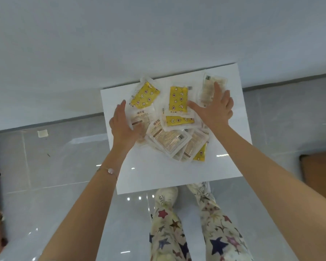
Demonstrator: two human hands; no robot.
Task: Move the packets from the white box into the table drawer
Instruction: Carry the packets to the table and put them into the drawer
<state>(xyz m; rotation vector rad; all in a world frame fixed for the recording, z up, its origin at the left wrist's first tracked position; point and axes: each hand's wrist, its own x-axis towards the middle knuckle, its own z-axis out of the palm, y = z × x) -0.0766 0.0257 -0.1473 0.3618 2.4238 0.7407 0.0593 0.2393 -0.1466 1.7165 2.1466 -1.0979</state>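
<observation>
Packets: a loose heap of flat, clear-plastic sachets (169, 140), some yellow with a star-and-moon print (178, 99), others pale beige with labels, is seen spread over the white rectangular desk top (158, 176), from about 11 o'clock round to 5 o'clock of its middle.
White box and drawer: neither can be made out in this view.
Handling: the packets are judged light, thin and pliable, with slick film that would let them slide over one another; nothing fragile is suggested.
Where to hold: a gathering of the heap from both flanks is judged better than single pinches, with the sealed edges as the firmest part.
Left grip: the left hand (123, 127) is spread, fingers extended, its palm laid at the 9 o'clock side of the heap on a beige packet (142, 117); nothing is clasped.
Right grip: the right hand (214, 110) is likewise splayed wide at 2 o'clock, resting on or just above a beige packet (208, 87); which of the two cannot be told, and nothing is enclosed.
</observation>
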